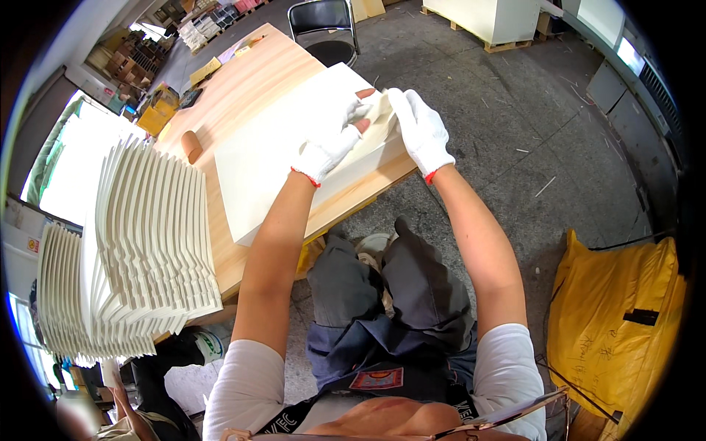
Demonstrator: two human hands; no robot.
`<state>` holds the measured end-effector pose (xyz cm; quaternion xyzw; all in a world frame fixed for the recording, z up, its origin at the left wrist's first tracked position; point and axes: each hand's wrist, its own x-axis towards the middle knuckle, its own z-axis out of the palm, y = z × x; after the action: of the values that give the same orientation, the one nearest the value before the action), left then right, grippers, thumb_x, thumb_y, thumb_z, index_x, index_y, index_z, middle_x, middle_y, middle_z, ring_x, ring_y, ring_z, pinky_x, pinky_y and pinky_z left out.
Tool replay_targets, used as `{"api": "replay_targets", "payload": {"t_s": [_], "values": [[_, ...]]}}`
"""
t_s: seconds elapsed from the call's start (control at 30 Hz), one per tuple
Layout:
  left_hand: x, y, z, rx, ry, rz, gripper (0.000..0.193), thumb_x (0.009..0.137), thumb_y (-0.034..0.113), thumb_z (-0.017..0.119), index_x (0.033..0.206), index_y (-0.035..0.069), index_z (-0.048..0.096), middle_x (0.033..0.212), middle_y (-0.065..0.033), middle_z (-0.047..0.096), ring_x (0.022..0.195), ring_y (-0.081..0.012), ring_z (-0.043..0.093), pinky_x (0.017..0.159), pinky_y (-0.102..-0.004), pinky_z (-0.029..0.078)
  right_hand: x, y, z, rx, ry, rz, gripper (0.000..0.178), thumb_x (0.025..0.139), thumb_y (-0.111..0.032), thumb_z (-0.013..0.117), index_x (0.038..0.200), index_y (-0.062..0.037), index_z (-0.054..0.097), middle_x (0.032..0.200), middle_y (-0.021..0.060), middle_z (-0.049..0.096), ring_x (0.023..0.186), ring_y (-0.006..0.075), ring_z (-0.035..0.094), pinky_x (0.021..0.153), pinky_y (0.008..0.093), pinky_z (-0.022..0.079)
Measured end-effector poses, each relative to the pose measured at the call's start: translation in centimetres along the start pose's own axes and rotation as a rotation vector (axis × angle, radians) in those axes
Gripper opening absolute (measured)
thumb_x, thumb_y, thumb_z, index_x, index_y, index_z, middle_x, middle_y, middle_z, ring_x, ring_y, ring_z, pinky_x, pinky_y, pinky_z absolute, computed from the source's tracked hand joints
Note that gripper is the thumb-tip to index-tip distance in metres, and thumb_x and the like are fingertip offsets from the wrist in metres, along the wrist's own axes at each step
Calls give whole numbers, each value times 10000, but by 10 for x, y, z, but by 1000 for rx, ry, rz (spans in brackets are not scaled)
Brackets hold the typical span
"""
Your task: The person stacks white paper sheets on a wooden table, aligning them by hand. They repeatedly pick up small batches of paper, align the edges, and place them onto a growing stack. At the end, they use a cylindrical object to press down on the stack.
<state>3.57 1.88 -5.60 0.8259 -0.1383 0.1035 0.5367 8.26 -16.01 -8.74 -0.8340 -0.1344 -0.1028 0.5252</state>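
A thick stack of white paper sheets [272, 162] lies on a light wooden table in front of me. I wear white knitted gloves with red cuffs, and bare fingertips show on the left one. At the stack's right edge, my right hand [421, 131] is closed on some sheets, which curve upward. My left hand [331, 143] lies over the stack beside this bent part, its thumb and a finger apart. The thumb is close to the curled paper [381, 121]. Fingers behind the paper are partly hidden.
Fanned stacks of cream sheets [151, 235] stand at the table's left. A brown curved piece [191, 147] and yellow box [158, 110] lie on the wooden table [243, 77]. Beyond is a black chair [323, 33]; at right, a yellow-covered bundle [614, 331]. Another person [140, 404] is lower left.
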Motion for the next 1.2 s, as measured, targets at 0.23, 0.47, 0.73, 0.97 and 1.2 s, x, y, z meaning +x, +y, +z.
{"api": "replay_targets", "payload": {"t_s": [0.23,0.47,0.73,0.97,1.2], "values": [[4,4,-2,478,-144,-84,341,909,206,671,1249,184,670,1093,-100,715,971,-212,672,874,-324,518,2,4,-1,-21,-12,-5,556,1019,-587,339,1083,-102,602,952,240,681,921,436,656,803,502,478],[4,-7,-2,434,-90,-44,353,892,182,710,1240,146,663,1085,-72,708,907,-157,648,848,-311,516,0,1,0,24,-19,16,573,1017,-599,340,1064,-92,604,930,224,679,900,426,656,802,488,481],[2,-7,-2,412,-48,21,298,966,206,584,1247,151,664,1039,-100,715,915,-202,657,862,-348,513,2,5,1,3,-9,5,581,1010,-614,349,1026,-90,600,936,230,677,913,443,648,794,501,475],[4,5,2,514,-121,-123,323,883,260,733,1174,133,671,1063,-98,720,946,-196,664,861,-347,520,0,7,2,31,6,-10,505,1021,-559,352,1078,-115,585,960,228,672,918,449,642,804,522,472],[5,-6,-1,454,-80,-59,346,862,238,761,1184,151,670,1088,-89,718,977,-192,662,892,-339,519,-1,8,3,21,46,-33,511,1018,-563,356,1086,-109,580,958,230,668,933,447,641,808,515,474]]}}
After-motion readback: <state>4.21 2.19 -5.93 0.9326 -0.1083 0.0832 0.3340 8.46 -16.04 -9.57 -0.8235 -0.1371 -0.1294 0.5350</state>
